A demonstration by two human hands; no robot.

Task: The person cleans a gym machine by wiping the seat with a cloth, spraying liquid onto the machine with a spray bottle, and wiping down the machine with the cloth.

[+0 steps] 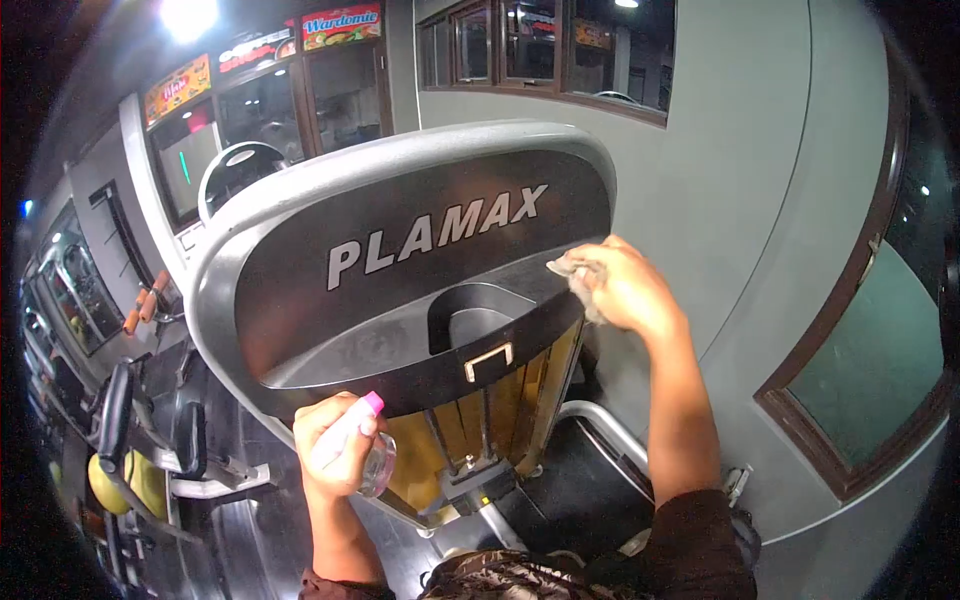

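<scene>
My left hand [335, 440] is wrapped round a clear spray bottle [378, 465] with a white and pink spray head, held just below the front edge of the machine's black tray. My right hand [632, 288] grips a crumpled greyish cloth [585, 280] at the right end of that tray [350, 350]. The cloth appears to touch the tray's edge. Behind it rises the machine's dark panel [420, 220] with PLAMAX in silver letters, inside a rounded grey frame [400, 160]. A recessed cup-shaped holder [480, 310] sits mid-tray.
Below the tray are yellowish panels [410, 470] and a weight-stack mechanism [480, 485]. A grey wall [740, 180] stands close on the right, with a wood-framed glass pane [870, 370]. More gym equipment [180, 440] and a yellow-green ball [125, 483] are on the left.
</scene>
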